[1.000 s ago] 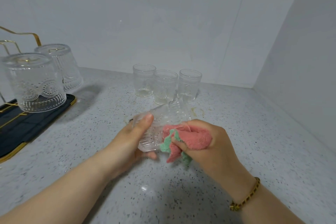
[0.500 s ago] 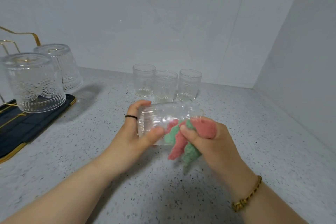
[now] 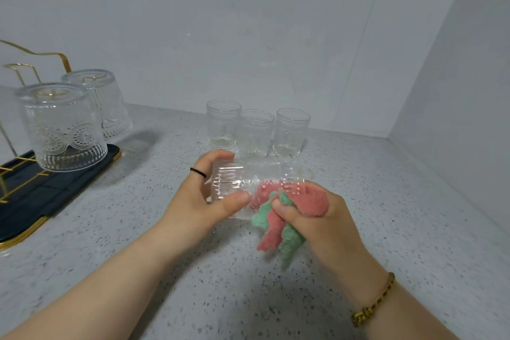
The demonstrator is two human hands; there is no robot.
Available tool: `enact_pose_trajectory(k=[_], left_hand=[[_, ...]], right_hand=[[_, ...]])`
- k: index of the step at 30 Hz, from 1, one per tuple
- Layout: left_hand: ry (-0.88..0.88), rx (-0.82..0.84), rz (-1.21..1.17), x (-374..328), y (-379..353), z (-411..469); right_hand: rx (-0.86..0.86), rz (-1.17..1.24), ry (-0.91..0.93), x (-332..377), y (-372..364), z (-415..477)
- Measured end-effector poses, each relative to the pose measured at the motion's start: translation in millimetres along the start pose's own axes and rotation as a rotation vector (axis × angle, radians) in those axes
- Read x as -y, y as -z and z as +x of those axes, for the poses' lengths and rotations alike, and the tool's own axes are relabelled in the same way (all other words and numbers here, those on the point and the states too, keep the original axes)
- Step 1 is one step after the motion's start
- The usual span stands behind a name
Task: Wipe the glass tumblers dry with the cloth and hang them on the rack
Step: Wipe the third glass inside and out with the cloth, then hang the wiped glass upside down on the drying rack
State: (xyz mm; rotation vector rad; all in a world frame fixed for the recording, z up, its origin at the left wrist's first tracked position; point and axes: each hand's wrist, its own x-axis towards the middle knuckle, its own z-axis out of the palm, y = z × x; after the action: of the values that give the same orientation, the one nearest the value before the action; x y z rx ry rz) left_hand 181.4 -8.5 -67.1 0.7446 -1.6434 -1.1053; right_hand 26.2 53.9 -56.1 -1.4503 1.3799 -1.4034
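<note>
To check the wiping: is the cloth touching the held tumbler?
Touching. The head view shows the cloth pushed into the tumbler, pink visible through its glass wall.

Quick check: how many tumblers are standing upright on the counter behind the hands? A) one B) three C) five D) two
B: three upright tumblers stand in a row on the counter, beyond the held tumbler that the left hand grips on its side.

Six tumblers point(image 3: 234, 182) (two racked), one cloth point(image 3: 314, 201), one rack point(image 3: 41, 193)
</note>
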Motion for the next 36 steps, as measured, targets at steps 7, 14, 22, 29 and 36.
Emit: enact_pose_trajectory(k=[7, 14, 22, 29, 36], left_hand=[[-0.029, 0.013, 0.029, 10.7, 4.7, 0.9], [-0.002, -0.142, 0.055, -9.9, 17.7, 1.5], [-0.059, -0.222, 0.277, -63.5, 70.6, -12.0], [-0.068, -0.227, 0.594, -116.4, 130.8, -13.8], [-0.013, -0.278, 0.773, -174.2, 181.7, -3.5]], right_hand=[[-0.050, 0.555, -0.154, 0.0, -2.7, 6.1], [-0.075, 0.818, -0.175, 9.5, -12.2, 9.9], [-0.058, 0.862, -0.348, 11.5, -34.7, 19.3], [-0.191, 0.843, -0.391, -10.2, -32.4, 18.5], [-0.033, 0.807, -0.343, -14.7, -40.9, 13.7]])
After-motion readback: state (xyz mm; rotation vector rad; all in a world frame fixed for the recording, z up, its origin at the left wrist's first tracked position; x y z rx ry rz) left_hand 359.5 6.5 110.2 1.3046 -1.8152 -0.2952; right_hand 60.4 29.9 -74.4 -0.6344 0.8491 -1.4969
